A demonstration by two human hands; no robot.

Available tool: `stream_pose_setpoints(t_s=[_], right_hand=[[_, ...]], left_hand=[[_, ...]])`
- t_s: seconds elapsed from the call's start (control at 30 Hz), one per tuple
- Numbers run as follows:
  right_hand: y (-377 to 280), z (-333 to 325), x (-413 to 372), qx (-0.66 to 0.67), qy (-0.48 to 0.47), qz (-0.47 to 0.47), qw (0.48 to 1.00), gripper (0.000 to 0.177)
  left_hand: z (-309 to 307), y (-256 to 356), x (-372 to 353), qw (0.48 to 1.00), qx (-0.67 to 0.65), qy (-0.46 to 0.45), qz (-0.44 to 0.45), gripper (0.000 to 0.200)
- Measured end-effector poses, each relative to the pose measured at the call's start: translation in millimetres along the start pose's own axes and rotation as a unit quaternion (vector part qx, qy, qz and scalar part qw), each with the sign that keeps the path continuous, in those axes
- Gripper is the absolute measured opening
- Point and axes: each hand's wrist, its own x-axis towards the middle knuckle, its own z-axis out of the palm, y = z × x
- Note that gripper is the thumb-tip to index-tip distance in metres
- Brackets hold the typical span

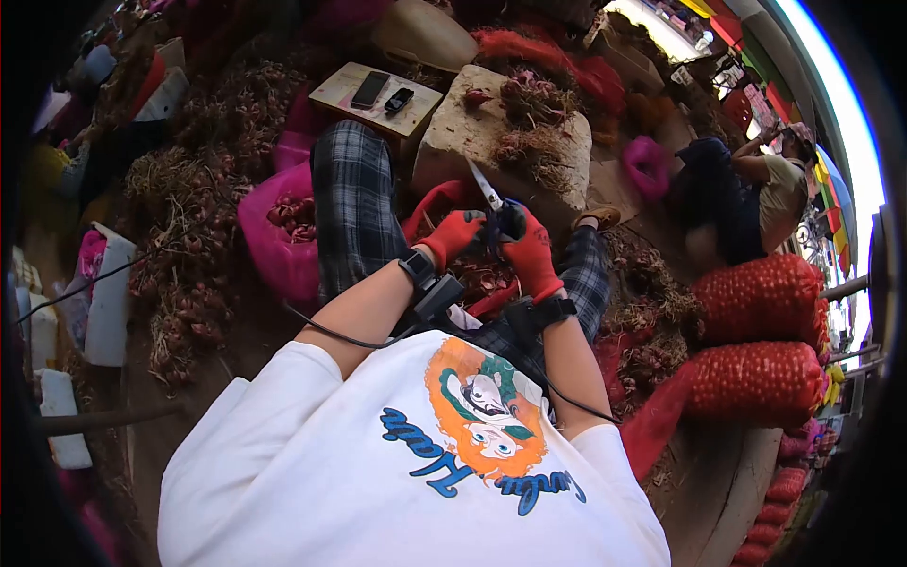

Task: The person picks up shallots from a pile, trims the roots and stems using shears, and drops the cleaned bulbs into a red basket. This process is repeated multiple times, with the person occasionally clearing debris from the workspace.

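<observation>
In a red glove, my right hand [531, 255] is closed around the dark handles of a pair of scissors [486, 185], whose blades point up and away from me. Beside it my left hand [453, 238], also red-gloved, has its fingers curled in; whatever they pinch is too small or hidden to name. Both hands are above a red container [436, 200] between my knees, with loose shallots [484, 280] in it. Just beyond them stands a pale block [453, 142] carrying bunches of shallots with dry stems [539, 99].
On a small board [331, 93] lie a phone [370, 90] and a small black device [399, 100]. A pink bag of shallots [274, 250] stands left, near heaped shallots [203, 217]. Full red net sacks [756, 383] lie right. Another person [770, 180] sits at far right.
</observation>
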Motion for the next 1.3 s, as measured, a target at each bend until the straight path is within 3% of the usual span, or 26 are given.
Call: stream_pose_setpoints(t_s=[0.17, 0.3, 0.4, 0.43, 0.47, 0.53, 0.57, 0.63, 0.7, 0.77, 0.8, 0.87, 0.97, 1.07, 1.1, 1.17, 1.3], right_hand=[[0, 6, 16, -0.144, -0.061, -0.028, 0.987, 0.04], [34, 25, 22, 0.093, -0.018, 0.095, 0.991, 0.036], [49, 17, 22, 0.25, -0.057, 0.193, 0.947, 0.033], [50, 10, 23, 0.32, -0.071, 0.228, 0.917, 0.031], [50, 1, 24, 0.387, -0.084, 0.259, 0.881, 0.03], [52, -11, 21, 0.402, -0.067, 0.277, 0.87, 0.03], [55, -15, 21, 0.4, -0.055, 0.277, 0.872, 0.03], [54, -21, 23, 0.392, -0.027, 0.279, 0.876, 0.03], [50, -22, 27, 0.381, 0.005, 0.28, 0.881, 0.03], [62, -18, 31, 0.127, 0.079, 0.196, 0.969, 0.027], [68, -16, 30, -0.005, 0.111, 0.149, 0.983, 0.026], [83, -20, 27, 0.088, 0.076, 0.207, 0.971, 0.026], [82, -21, 27, 0.112, 0.03, 0.216, 0.97, 0.026], [62, -31, 19, 0.006, -0.001, 0.148, 0.989, 0.027], [56, -36, 14, -0.04, -0.01, 0.117, 0.992, 0.028], [47, -46, 4, -0.062, -0.056, 0.162, 0.983, 0.032], [39, -55, -8, -0.092, -0.087, 0.189, 0.974, 0.036]], left_hand=[[-5, 8, -12, 0.997, -0.016, 0.007, -0.072, 0.024], [-13, 10, -8, 0.984, -0.028, 0.014, -0.174, 0.023], [-33, -43, -1, 0.984, 0.15, -0.098, 0.015, 0.022], [-27, 46, -1, 0.989, 0.058, -0.132, -0.041, 0.022], [-28, 38, 5, 0.981, -0.017, -0.151, -0.117, 0.025], [-27, 22, 15, 0.931, -0.165, -0.182, -0.27, 0.032], [-25, 14, 22, 0.966, -0.055, -0.198, -0.155, 0.033], [-19, 19, 32, 0.961, 0.161, -0.207, 0.09, 0.035], [-8, 28, 38, 0.975, 0.103, -0.196, 0.027, 0.038], [-9, 33, 41, 0.977, 0.083, -0.197, -0.019, 0.032], [-7, 26, 41, 0.974, 0.158, -0.163, 0.012, 0.03], [-4, 3, 38, 0.944, 0.307, -0.092, 0.074, 0.026], [-4, -28, 37, 0.986, 0.162, 0.011, 0.042, 0.018], [-8, -8, 39, 0.996, 0.033, 0.021, -0.078, 0.018], [-9, 3, 41, 0.991, -0.032, 0.036, -0.125, 0.018], [-8, 26, 45, 0.942, -0.222, 0.084, -0.238, 0.018], [-5, 8, 49, 0.953, -0.16, 0.118, -0.228, 0.023]])
